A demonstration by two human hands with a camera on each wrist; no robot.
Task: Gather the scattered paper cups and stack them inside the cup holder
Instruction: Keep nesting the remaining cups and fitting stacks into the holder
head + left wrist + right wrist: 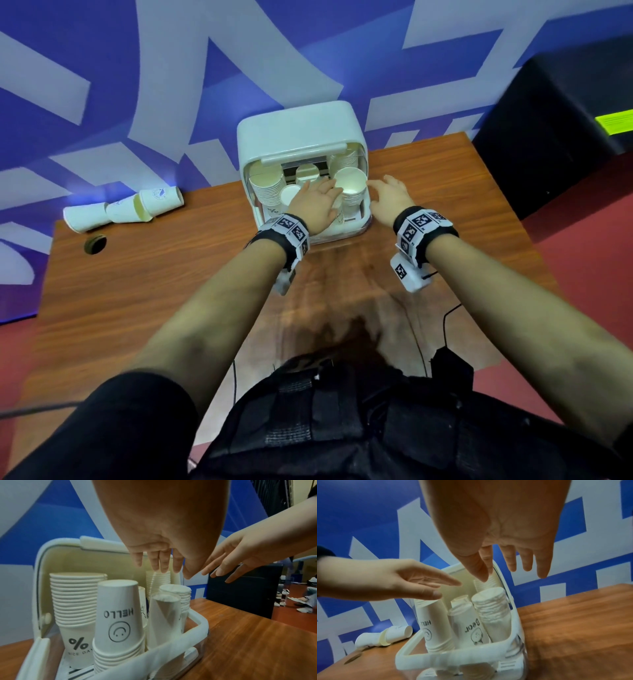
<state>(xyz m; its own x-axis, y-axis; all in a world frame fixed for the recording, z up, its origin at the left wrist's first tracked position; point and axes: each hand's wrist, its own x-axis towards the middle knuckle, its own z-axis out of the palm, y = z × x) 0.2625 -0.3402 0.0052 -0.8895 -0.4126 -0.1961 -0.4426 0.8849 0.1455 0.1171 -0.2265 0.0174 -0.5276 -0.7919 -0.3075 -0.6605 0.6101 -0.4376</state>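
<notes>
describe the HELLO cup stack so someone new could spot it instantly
Find the white cup holder with its lid up, on the wooden table by the blue wall. In its front row, left of the other stacks as the left wrist view shows it, stands the HELLO stack: upside-down cups, the top one printed HELLO with a smiley.

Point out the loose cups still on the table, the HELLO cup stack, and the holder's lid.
loose cups point(125, 211): head view, middle cup's side.
HELLO cup stack point(118, 614): left wrist view, top cup's printed wall.
holder's lid point(298, 130): head view, top face.

Head view high, facing down, wrist views close, facing forward, all sharing cup holder point(301, 137)
</notes>
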